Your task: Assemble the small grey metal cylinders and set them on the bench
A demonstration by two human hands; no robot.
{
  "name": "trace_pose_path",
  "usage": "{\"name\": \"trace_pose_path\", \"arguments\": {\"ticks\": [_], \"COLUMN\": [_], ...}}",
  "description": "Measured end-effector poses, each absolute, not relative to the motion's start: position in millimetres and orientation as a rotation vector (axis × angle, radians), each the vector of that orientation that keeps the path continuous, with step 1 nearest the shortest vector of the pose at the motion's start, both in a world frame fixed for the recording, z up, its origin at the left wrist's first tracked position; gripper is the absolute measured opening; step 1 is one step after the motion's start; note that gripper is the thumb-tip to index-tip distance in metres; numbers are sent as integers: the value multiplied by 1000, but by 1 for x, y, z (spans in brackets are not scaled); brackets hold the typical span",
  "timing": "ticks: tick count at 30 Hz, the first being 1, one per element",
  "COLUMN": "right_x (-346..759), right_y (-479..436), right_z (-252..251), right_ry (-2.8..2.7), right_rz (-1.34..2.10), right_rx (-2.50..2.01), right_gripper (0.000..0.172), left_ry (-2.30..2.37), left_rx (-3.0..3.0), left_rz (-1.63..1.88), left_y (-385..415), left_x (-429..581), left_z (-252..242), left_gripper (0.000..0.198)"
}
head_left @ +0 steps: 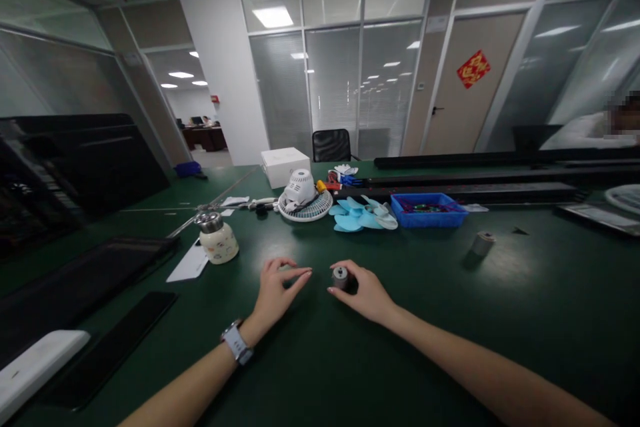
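Head view, I have the right hand (370, 293) closed round a small metal motor (340, 277) over the green bench (310, 367), left hand (277, 290) near it, thumb and fingertips narrowly parted, second motor (483, 244) farther right, blue fan blades (356, 215) beyond.

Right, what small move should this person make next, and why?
Probably bring the left hand in to help steady the small grey metal cylinder. The right hand curves its thumb and finger around it from one side, while the left hand's fingertips point towards it, just short of touching.
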State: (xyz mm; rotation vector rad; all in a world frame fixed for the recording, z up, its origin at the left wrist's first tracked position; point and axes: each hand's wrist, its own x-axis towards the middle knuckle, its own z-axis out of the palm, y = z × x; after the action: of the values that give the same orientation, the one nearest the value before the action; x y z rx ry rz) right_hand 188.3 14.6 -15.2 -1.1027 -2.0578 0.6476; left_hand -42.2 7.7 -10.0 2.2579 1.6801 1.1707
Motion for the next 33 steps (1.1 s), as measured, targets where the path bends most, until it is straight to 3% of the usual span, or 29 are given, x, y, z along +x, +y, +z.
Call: {"name": "trace_pose_path", "arguments": {"ticks": [9, 33], "right_x": [189, 182], "right_y": [13, 1], "right_z": [-12, -11], "right_ry": [-2086, -2128], "right_rz": [641, 280], "right_rx": [-1109, -1228], "right_gripper": [40, 40], "left_ry": [1656, 1709], "left_rx": [2361, 2266], "left_rz": [827, 1014], "left_y": [11, 15], "left_x": [-40, -43], "left_z": [-19, -21], "left_gripper": [30, 44]}}
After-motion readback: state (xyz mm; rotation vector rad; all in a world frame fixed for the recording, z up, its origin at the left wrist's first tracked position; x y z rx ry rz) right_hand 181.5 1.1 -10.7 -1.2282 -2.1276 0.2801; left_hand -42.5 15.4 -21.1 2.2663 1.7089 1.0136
